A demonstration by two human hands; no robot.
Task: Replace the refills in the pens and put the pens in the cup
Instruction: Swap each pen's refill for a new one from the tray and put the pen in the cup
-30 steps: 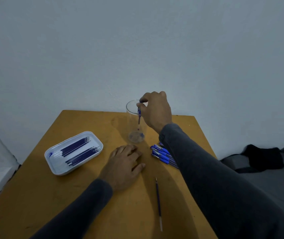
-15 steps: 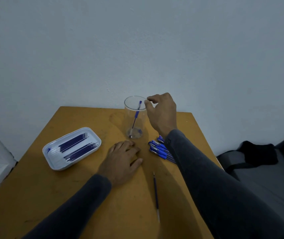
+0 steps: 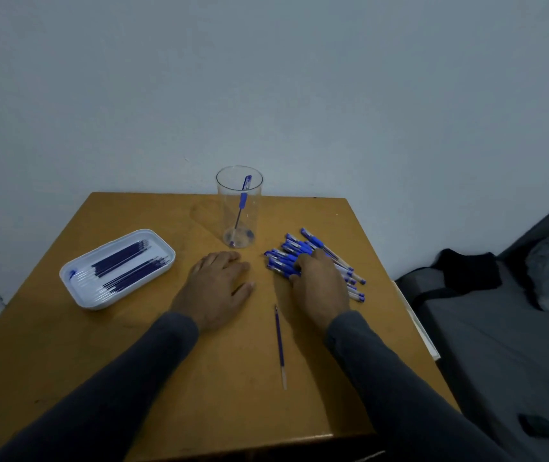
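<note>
One view is all I have, from the head camera, so I read everything off it. My right hand [image 3: 320,288] lies over the near side of the pile of pens [image 3: 303,253], fingers bent down onto the barrels; whether that grip has closed round one pen I cannot tell, since the hand hides the contact. My left hand [image 3: 214,285] rests flat on the worktop [image 3: 133,361], fingers straight, holding nothing. One pen [image 3: 242,208] leans inside the cup [image 3: 239,206], tip at the bottom. Fresh refills lie in the tray [image 3: 118,266] at the left, and a loose refill [image 3: 280,345] lies between my forearms. My worry is the pile: the pens are round and stacked loosely, so a careless pull could roll several toward the right edge. The loose refill could also be swept off by my right sleeve, or get mixed up with the fresh ones. Against the frame half a second ago, my right hand has come down from the cup's rim to the pile, while the left hand has stayed put.
</note>
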